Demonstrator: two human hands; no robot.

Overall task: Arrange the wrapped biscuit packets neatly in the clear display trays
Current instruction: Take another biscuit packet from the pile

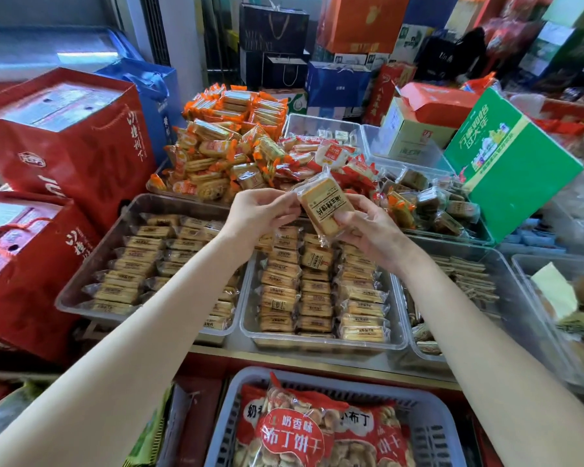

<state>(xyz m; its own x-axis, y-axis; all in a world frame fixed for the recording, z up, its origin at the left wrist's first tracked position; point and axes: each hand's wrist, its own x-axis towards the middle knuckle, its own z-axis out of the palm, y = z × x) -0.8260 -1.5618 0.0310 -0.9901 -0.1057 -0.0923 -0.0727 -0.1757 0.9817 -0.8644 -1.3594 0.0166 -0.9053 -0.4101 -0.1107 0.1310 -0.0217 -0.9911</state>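
Biscuit packet (321, 206) held up above the two near trays — that is where the task's thing sits, in the air between both hands, tilted with its printed face toward the camera. The right hand (368, 227) grips its lower end, thumb curled over the front and fingers behind; the left hand (262, 212) pinches the crimped seal at the upper left corner.

It looks light, a small block of biscuit in thin clear film. The film is probably slick and crinkly, so a loose hold on the seal alone could slip. The biscuit inside seems stiff but brittle, so squeezing across the flat faces risks cracking it. The safer hold, I judge, is by the short edges or around the narrow sides, with light pressure.

The middle tray (321, 347) holds packets in close rows, mostly lying flat, with a looser patch at its far end under the hands. The left tray (91, 251) has rows too, and bare floor at its far side. Either gap could take this packet — laid flat, print up, to match its neighbours.
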